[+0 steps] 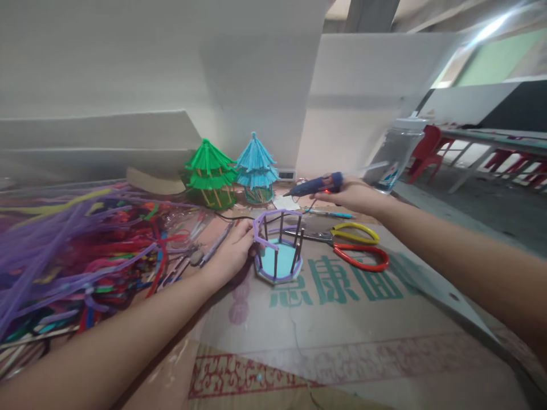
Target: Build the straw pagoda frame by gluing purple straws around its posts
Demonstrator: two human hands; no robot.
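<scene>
My left hand [235,250] is closed on the left side of a small frame [280,276] with a light blue base, dark upright sticks and a purple rim. The frame stands upright on the printed sheet. Farther back, my right hand [348,193] is wrapped round a dark blue glue gun [318,185], whose nozzle points left. Scissors [361,259] with one yellow and one red handle lie open just right of the frame. A light blue pen [331,214] rests behind them.
Green [209,171] and blue [256,165] model pavilions stand at the back. Tangled, colourful pipe cleaners [85,245] cover the left side. A clear plastic jar [395,154] stands at the back right. Beyond are a red chair [427,149] and another table. A black cord runs behind the frame.
</scene>
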